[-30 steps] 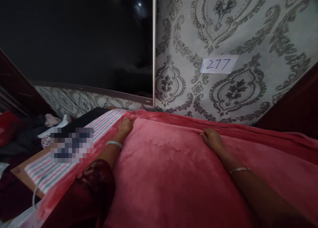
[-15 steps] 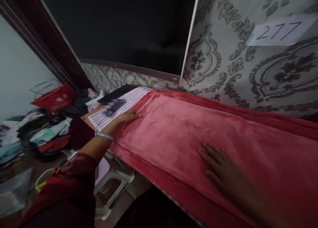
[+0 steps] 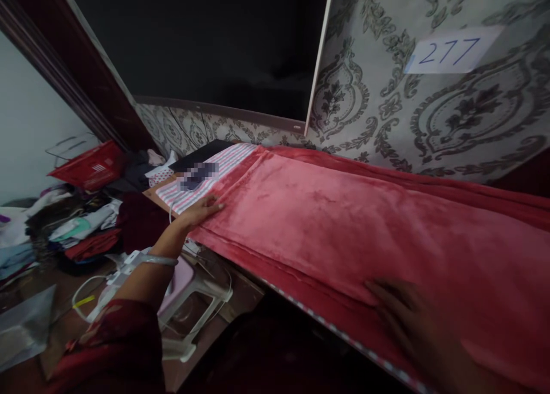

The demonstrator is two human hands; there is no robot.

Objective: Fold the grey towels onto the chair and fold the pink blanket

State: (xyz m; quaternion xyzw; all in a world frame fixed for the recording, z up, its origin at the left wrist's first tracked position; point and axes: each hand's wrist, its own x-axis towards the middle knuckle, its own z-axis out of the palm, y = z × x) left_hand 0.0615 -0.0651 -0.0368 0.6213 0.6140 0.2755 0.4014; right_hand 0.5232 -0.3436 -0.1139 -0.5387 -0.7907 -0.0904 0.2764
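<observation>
A plush pinkish-red blanket [image 3: 309, 211] lies folded in a long strip along the table. At its left end rests my left hand [image 3: 201, 211], palm down with fingers stretched over the edge of the fabric. My right hand [image 3: 412, 316] lies on the near side of the blanket at the lower right, fingers extended and slightly blurred. Beyond my left hand, a striped cloth [image 3: 234, 156] in pink, white and grey covers the table end, with a dark, partly pixelated object [image 3: 195, 179] on top.
A large dark television [image 3: 206, 44] hangs on the patterned wall. A paper marked 277 [image 3: 451, 53] is stuck there. Below my left arm stands a plastic stool [image 3: 206, 285]. Heaped clothes [image 3: 81, 228] and a red bag [image 3: 92, 165] are at left.
My left hand has slid a little left and nearer along the blanket's end. My right hand has moved down toward the near edge. The whole view has shifted slightly.
</observation>
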